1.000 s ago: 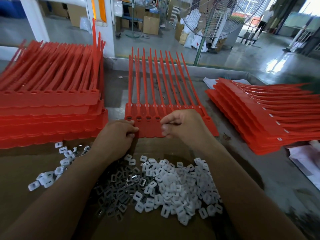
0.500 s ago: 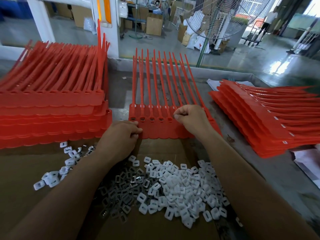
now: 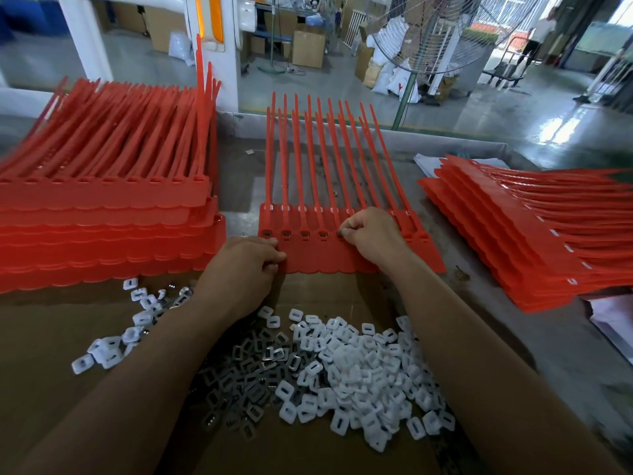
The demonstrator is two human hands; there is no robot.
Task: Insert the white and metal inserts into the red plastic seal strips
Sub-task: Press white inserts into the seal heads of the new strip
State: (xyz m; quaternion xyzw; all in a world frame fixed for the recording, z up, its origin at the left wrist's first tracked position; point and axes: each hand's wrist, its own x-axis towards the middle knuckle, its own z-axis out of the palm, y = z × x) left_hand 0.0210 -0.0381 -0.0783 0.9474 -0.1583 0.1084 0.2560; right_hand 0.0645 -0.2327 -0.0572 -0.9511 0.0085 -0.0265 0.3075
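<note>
Your left hand [image 3: 245, 265] pinches the near-left edge of the red seal strip sheet [image 3: 342, 255] lying mid-counter. Your right hand [image 3: 371, 231], fingers curled together, presses a small insert into a socket. Loose white and metal inserts [image 3: 342, 371] lie heaped just before the sheet.

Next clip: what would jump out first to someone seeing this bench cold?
Red dominates: a sheet of red seal strips lies at the centre, with a tall stack to its left and a fanned stack to its right. Both hands work on the centre sheet: the right hand pinches at a socket, the left hand steadies its edge. Nearer, white inserts and metal inserts lie heaped on cardboard.
</note>
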